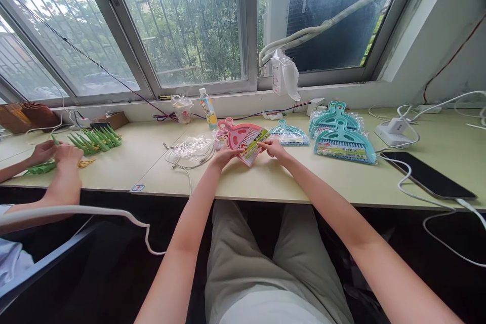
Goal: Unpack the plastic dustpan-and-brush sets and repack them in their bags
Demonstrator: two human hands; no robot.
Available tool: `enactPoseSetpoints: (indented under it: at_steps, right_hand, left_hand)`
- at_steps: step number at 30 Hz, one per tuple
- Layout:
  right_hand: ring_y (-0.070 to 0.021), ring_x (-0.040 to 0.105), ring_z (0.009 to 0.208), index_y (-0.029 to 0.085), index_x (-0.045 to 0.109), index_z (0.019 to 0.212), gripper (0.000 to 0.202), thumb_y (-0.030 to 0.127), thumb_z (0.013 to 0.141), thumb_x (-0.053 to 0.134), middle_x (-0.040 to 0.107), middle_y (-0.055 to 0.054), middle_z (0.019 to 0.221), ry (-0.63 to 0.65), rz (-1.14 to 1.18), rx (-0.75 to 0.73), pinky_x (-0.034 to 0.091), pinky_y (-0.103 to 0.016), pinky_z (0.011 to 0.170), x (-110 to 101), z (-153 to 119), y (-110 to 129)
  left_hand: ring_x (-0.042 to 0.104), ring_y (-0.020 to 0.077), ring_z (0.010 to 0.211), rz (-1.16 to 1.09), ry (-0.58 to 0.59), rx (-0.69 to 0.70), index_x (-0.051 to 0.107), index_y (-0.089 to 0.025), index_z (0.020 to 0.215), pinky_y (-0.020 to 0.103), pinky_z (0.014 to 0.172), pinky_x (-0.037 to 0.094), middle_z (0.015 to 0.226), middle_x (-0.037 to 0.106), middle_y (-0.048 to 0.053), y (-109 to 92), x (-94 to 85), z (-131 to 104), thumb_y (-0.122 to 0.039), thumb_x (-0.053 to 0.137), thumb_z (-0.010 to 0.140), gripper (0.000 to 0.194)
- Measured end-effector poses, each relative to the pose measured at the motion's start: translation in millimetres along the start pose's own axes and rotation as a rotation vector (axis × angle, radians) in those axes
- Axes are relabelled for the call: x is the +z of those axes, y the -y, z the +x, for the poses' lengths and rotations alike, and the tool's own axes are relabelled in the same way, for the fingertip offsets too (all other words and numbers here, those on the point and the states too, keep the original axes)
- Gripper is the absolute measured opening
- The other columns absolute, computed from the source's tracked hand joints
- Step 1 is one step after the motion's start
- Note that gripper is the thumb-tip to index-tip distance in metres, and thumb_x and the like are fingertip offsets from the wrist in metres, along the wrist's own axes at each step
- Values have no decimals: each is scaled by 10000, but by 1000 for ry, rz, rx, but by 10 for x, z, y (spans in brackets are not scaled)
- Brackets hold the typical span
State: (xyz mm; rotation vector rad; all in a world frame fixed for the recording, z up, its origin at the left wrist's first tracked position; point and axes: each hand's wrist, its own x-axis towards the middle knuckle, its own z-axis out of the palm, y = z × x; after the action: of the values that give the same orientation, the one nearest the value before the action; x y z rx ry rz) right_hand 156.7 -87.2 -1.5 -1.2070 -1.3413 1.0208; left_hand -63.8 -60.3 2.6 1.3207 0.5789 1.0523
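A pink dustpan-and-brush set with a yellow-green label is held tilted above the table, in front of me. My left hand grips its lower left edge. At its right side, the fingers of my right hand pinch the label's edge. Close behind to the right lies a teal set in clear wrap. Further right are several more teal sets, one in front and others behind it. Crumpled clear plastic lies left of my hands, with another pink item beside it.
A bottle and a cup in plastic stand by the window. Cables and a black phone lie at right, near a white charger. At far left, another person's hands work beside green items.
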Motion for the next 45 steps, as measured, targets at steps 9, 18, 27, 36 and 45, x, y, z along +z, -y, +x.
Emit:
enactPoseSetpoints:
  at_steps: [9, 18, 27, 36, 45]
  right_hand:
    - [-30, 287, 360, 141, 713, 690, 343, 475, 748, 763, 694, -42, 603, 73, -71, 6, 244, -193, 334, 12, -34, -14]
    - [-42, 413, 349, 135, 707, 668, 480, 578, 845, 653, 688, -57, 603, 27, -319, 42, 292, -167, 333, 49, -1, -120]
    - [-154, 725, 789, 156, 703, 988, 194, 323, 895, 670, 753, -117, 1067, 157, 132, 93, 543, -194, 597, 181, -111, 35]
    - [-135, 727, 707, 160, 693, 1028, 164, 219, 878, 667, 764, -106, 1014, 120, 204, 137, 500, -172, 544, 117, -101, 20]
    - [-154, 740, 734, 169, 679, 1071, 241, 244, 844, 710, 761, -108, 1028, 124, 173, 172, 475, -163, 515, 103, -119, 6]
  left_hand:
    - [659, 293, 1126, -11, -98, 29, 633, -211, 1187, 429, 960, 556, 1135, 714, 97, -31, 17, -2, -13, 837, 574, 675]
    - [662, 281, 1104, 17, -101, 56, 607, -205, 1228, 412, 954, 553, 1161, 706, 98, 14, -8, 18, -37, 836, 578, 709]
    - [642, 304, 1156, 29, -51, 122, 517, -234, 1352, 462, 1009, 524, 1200, 691, 99, -44, 32, 2, -80, 845, 607, 829]
    - [622, 324, 1182, 109, 16, 124, 450, -229, 1417, 534, 1047, 483, 1259, 661, 122, -9, 19, 1, -166, 852, 618, 896]
    - [593, 333, 1210, 80, 54, 132, 471, -222, 1403, 514, 1027, 493, 1281, 646, 138, -25, 42, -16, -153, 867, 550, 943]
